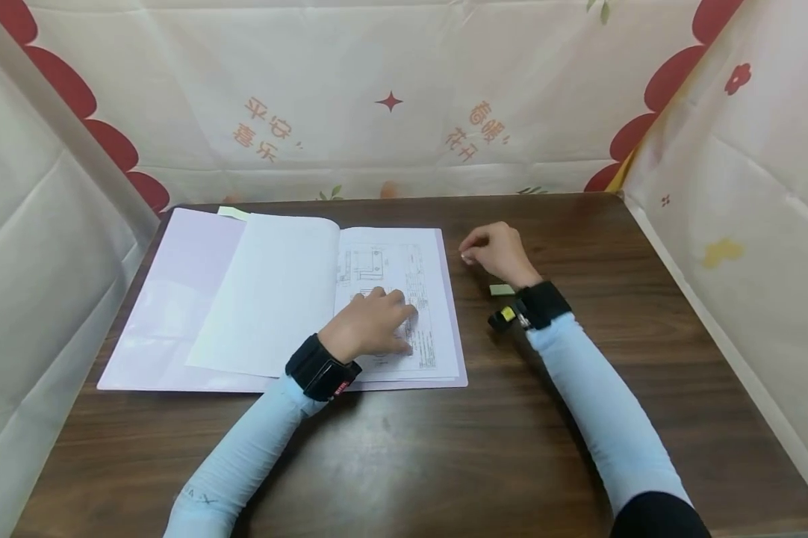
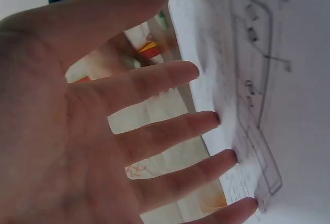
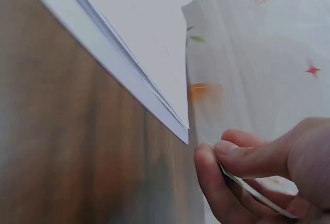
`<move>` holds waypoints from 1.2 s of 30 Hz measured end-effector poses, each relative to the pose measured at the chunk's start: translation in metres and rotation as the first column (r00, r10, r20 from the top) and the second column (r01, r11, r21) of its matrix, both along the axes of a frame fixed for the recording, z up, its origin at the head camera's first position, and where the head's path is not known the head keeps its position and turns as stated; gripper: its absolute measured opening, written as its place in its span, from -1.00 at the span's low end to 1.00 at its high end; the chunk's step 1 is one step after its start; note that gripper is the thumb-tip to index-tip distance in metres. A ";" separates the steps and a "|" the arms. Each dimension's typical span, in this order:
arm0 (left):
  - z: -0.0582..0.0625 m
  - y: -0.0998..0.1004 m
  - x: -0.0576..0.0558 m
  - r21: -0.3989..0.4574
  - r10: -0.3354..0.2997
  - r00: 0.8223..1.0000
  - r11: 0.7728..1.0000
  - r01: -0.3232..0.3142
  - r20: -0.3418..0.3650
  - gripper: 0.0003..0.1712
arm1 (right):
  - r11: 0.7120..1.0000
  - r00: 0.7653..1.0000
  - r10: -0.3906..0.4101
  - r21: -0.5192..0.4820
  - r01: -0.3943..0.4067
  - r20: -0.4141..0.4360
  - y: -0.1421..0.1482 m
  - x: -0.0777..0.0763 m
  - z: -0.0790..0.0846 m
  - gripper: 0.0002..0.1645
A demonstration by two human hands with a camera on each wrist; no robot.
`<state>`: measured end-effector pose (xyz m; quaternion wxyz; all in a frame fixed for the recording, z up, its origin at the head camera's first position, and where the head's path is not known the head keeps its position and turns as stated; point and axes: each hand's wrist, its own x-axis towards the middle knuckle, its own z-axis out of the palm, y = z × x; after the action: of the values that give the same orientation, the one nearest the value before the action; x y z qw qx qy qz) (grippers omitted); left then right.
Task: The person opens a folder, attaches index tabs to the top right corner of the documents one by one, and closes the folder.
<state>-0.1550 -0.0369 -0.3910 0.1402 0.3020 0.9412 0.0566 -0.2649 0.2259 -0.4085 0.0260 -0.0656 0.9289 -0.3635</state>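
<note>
From head view we see left hand on printed page, in right half of open folder on table. Left wrist view adds detail: fingers spread, nearly straight, tips at page, gripping nothing. Right hand, beside folder, shows us bent fingers from head; right wrist view reveals thumb and fingers pinching thin strip. Head view shows us green block near right wrist.

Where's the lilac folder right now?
In the head view, the glossy lilac folder lies open, left of centre on the brown wooden table, under white paper sheets.
</note>
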 end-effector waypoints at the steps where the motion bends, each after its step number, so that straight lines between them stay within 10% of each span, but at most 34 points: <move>1: -0.002 -0.001 0.000 -0.002 0.001 1.000 1.000 -0.001 0.004 -0.29 | 1.000 1.000 -0.008 -0.013 0.009 0.014 -0.007 -0.009 0.000 -0.86; 11: -0.010 0.001 -0.001 -0.005 -0.004 1.000 1.000 0.004 0.008 -0.28 | 0.994 0.993 -0.063 -0.079 0.071 0.100 -0.046 -0.068 -0.013 -0.83; 24: -0.012 0.000 -0.003 -0.015 -0.006 1.000 1.000 0.005 -0.024 -0.28 | 0.984 0.968 -0.165 -0.036 0.175 0.191 -0.065 -0.080 -0.014 -0.79; 36: -0.012 -0.001 -0.004 -0.011 0.002 1.000 1.000 -0.002 -0.017 -0.27 | 0.993 0.980 -0.116 0.041 0.111 0.164 -0.065 -0.088 -0.019 -0.74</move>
<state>-0.1585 -0.0380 -0.4033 0.1339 0.3008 0.9430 0.0488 -0.3528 0.1611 -0.4272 0.0833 0.0185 0.9314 -0.3540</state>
